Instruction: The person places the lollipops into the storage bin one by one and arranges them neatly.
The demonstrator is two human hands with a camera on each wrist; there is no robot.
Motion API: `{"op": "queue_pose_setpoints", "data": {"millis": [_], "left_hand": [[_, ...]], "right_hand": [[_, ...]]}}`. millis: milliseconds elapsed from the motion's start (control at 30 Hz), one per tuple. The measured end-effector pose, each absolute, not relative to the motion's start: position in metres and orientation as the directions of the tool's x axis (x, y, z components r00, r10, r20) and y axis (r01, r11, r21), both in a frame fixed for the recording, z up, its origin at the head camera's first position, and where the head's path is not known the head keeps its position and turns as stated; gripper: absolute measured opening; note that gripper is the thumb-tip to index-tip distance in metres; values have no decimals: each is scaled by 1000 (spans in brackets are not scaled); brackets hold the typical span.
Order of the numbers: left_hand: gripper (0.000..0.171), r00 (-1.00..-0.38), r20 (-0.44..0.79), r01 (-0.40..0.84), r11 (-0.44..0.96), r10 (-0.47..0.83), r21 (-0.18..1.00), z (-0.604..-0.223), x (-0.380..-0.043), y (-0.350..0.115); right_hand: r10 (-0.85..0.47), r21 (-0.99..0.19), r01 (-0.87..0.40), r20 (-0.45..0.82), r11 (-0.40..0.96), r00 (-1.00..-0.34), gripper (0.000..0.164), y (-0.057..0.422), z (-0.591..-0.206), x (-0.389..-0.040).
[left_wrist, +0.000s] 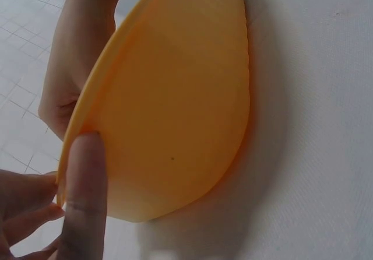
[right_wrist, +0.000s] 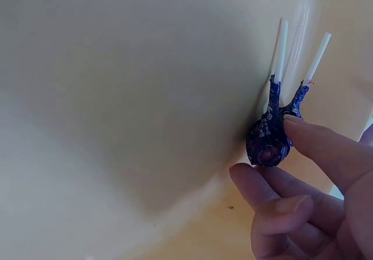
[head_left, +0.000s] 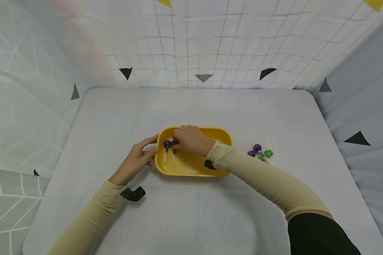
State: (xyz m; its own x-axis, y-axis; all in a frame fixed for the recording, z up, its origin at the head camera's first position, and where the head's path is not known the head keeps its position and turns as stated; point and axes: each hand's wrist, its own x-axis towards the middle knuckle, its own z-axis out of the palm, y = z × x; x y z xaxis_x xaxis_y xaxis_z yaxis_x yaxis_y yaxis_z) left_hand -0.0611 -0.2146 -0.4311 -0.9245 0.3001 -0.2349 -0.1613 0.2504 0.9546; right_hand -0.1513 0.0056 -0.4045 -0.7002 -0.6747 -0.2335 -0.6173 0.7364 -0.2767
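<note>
A yellow tray (head_left: pixel 191 165) sits on the table, its left end between the thumb and fingers of my left hand (head_left: pixel 133 160), which grips the rim. Inside that end, two lollipops in dark purple wrappers lie side by side, white sticks toward me. My right hand (head_left: pixel 193 140) reaches over the tray and pinches the right-hand lollipop (right_wrist: pixel 269 142) by its wrapped head, thumb on one side and fingertips below. The other lollipop (head_left: pixel 167 145) lies just left of it, partly hidden behind it in the right wrist view.
Right of the tray, several more lollipops (head_left: pixel 268 153) with purple and green wrappers lie in a loose heap on the white table (head_left: pixel 191 212). White cloth walls (head_left: pixel 191 46) with dark triangles stand behind and at both sides.
</note>
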Motion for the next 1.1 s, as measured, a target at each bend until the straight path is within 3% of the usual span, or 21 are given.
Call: {"op": "queue_pose_setpoints", "data": {"millis": [567, 800, 1100], "left_hand": [[56, -922, -239, -169, 240, 304, 956, -432, -62, -215], [57, -923, -242, -169, 249, 300, 954, -431, -62, -215], [56, -928, -226, -151, 257, 295, 955, -432, -63, -214]], "right_hand": [[-646, -294, -578, -262, 761, -717, 34, 16, -392, -153], [-651, -259, -600, -225, 757, -725, 25, 31, -377, -148], [-622, -270, -570, -181, 776, -762, 35, 63, -364, -145]]}}
